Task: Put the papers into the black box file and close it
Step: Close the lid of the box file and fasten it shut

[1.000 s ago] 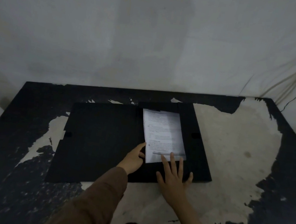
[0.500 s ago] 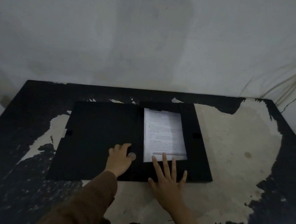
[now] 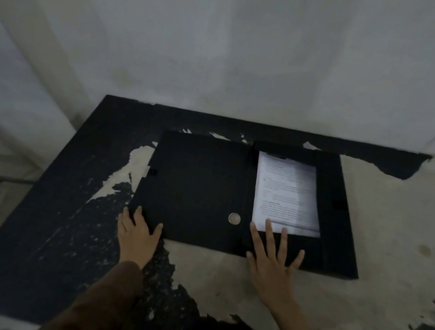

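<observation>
The black box file (image 3: pixel 234 195) lies open & flat on the worn table (image 3: pixel 382 246), lid panel to the left, tray part to the right. The papers (image 3: pixel 288 192) sit in the right half, printed side up, roughly squared w/ the tray edges. So the loading step looks done, as far as the view shows; no loose sheets elsewhere on the table.

Left hand (image 3: pixel 137 233) is at the near-left corner of the lid panel, fingers spread over the corner, thumb on the near edge. Light is dim, so I can't tell whether it has a real grip under the edge or just rests on top. Right hand (image 3: pixel 272 260) lies flat & open, palm down, fingertips touching the near edge of the papers, holding nothing, prob. pinning the stack.

A round metal ring (image 3: pixel 234 218) shows on the spine strip between the two halves.

Left to do: swing the lid panel over onto the papers, get the right hand out of the way, press the closure shut. Roughly halfway thru by my reckoning.
</observation>
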The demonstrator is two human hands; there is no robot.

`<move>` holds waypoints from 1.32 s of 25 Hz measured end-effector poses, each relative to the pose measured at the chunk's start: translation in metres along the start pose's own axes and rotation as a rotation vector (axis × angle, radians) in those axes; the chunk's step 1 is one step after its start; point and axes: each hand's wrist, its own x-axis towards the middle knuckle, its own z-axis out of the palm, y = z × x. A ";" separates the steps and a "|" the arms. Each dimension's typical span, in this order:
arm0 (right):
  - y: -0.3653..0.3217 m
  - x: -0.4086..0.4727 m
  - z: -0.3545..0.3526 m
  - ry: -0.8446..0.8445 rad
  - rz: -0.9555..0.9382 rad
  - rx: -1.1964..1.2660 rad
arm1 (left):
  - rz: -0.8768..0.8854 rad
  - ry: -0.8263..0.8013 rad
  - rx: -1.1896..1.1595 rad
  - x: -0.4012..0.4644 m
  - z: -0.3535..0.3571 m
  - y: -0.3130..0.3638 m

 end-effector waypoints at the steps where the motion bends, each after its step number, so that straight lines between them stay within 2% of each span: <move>1: 0.000 0.000 0.000 0.001 -0.001 0.008 | -0.003 -0.002 -0.020 0.000 0.000 -0.001; 11: 0.000 0.001 -0.001 -0.023 0.004 -0.010 | -0.042 0.052 -0.065 0.008 -0.010 0.001; 15: -0.001 0.001 -0.004 -0.052 0.007 0.021 | -0.143 -0.036 -0.231 0.025 -0.026 -0.001; 22: -0.003 0.001 -0.008 -0.046 0.016 0.018 | -0.272 -0.161 -0.284 0.054 -0.041 -0.009; 25: -0.004 0.000 -0.011 -0.058 0.019 0.014 | -0.274 -0.231 -0.408 0.058 -0.049 -0.012; 28: -0.004 -0.001 -0.011 -0.068 0.010 0.012 | -0.239 -0.194 -0.570 0.054 -0.059 -0.011; 33: -0.002 -0.002 -0.026 -0.180 -0.030 0.109 | -0.045 -0.173 -0.862 0.025 -0.086 -0.002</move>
